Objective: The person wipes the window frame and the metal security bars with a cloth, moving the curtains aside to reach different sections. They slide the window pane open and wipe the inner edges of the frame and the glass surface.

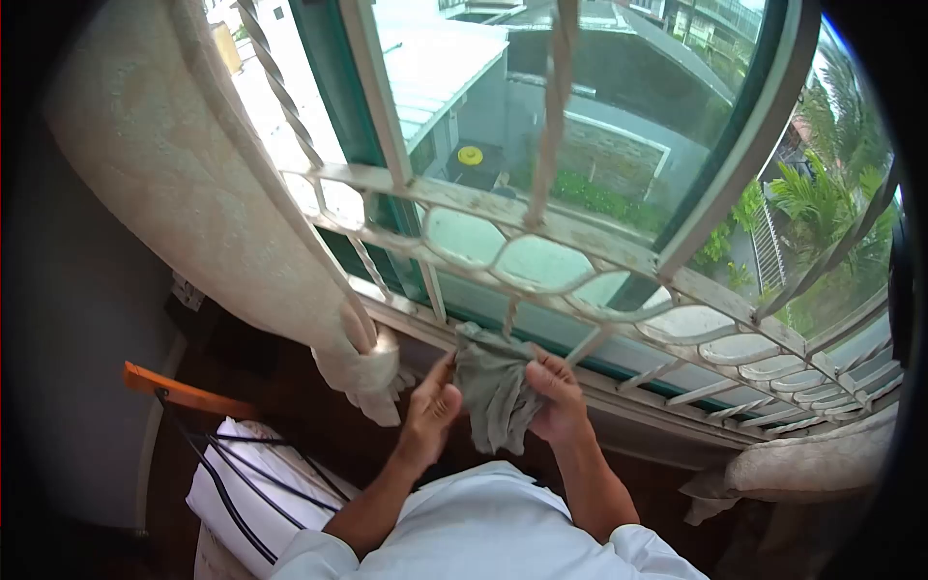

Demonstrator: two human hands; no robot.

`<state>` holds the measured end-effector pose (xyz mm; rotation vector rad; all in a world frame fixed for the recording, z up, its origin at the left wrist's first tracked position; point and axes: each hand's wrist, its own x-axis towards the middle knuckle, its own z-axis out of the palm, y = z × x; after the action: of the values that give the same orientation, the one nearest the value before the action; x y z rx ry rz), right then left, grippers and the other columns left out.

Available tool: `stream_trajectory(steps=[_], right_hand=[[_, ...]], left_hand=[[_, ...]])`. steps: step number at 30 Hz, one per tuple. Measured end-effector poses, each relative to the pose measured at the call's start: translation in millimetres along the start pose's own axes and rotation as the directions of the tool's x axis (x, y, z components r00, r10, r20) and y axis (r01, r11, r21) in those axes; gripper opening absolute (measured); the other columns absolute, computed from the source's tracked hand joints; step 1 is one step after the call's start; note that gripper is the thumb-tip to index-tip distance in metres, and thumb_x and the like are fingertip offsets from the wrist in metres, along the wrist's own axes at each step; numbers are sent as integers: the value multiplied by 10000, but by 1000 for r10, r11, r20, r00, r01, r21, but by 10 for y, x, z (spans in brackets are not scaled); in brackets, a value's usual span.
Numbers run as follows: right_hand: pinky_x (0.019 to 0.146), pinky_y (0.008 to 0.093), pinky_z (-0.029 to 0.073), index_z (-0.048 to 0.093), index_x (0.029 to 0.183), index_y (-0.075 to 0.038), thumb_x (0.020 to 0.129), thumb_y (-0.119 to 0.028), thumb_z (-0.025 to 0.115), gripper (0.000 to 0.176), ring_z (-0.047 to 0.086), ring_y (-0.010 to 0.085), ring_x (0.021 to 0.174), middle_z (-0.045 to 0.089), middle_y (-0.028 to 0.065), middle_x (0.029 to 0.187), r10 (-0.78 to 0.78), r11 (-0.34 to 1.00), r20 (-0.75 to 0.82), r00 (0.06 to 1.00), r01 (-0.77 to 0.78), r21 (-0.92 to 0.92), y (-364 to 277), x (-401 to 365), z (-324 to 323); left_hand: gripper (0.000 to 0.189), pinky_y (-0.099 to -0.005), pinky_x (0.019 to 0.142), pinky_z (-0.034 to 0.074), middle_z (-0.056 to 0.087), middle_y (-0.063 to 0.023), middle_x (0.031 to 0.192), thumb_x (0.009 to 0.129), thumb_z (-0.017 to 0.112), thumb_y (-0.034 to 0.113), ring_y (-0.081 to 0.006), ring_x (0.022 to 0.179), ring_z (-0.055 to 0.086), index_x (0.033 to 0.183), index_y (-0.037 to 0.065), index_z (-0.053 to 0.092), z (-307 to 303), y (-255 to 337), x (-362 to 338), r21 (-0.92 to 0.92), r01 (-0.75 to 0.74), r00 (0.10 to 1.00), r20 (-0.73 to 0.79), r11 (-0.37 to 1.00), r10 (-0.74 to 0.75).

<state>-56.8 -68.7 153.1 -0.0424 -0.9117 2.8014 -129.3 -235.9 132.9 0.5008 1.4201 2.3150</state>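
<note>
A crumpled grey-green cloth (495,391) hangs between my two hands, in front of the window's lower edge. My left hand (432,411) grips its left side, thumb toward me and fingers partly behind the fabric. On the other side, my right hand (558,396) pinches the cloth's right edge with the thumb on top. The cloth's folds fall loosely below the hands. Its top overlaps the sill (425,329) in this view, just beneath the white metal window grille (551,261).
A cream curtain (193,164) hangs knotted at the left, and another gathered curtain (822,454) is at the lower right. Beside my left arm stands an orange-topped rack (184,387) with black bars and white fabric (246,483). Glass panes with teal frames lie behind the grille.
</note>
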Motion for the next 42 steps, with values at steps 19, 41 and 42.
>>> stream_trajectory(steps=[19, 41, 42], right_hand=[[678, 391, 520, 645, 995, -9, 809, -128, 801, 270, 713, 320, 821, 720, 194, 1015, -700, -691, 699, 142, 113, -714, -169, 818, 1414], [453, 331, 414, 468, 780, -78, 761, -9, 787, 328, 528, 210, 505, 505, 71, 662, -652, -699, 748, 123, 283, -656, -841, 974, 1210], [451, 336, 415, 475, 790, -77, 763, -14, 786, 318, 532, 216, 510, 504, 72, 664, -651, -691, 746, 141, 297, -659, -847, 967, 1195]], left_hand=[[350, -453, 992, 428, 503, -254, 1328, 878, 696, 36, -355, 1197, 520, 1152, 4, 481, 258, 1374, 1377, 472, -856, 282, 87, 210, 955], [179, -364, 708, 521, 632, -194, 976, 942, 693, 26, -296, 836, 651, 1023, -28, 543, 997, 2082, 2043, 613, -784, 73, 245, -96, 967], [142, -367, 657, 513, 623, -155, 906, 957, 679, 42, -276, 793, 654, 1033, -12, 571, 1134, 2312, 2138, 616, -768, -40, 228, -176, 973]])
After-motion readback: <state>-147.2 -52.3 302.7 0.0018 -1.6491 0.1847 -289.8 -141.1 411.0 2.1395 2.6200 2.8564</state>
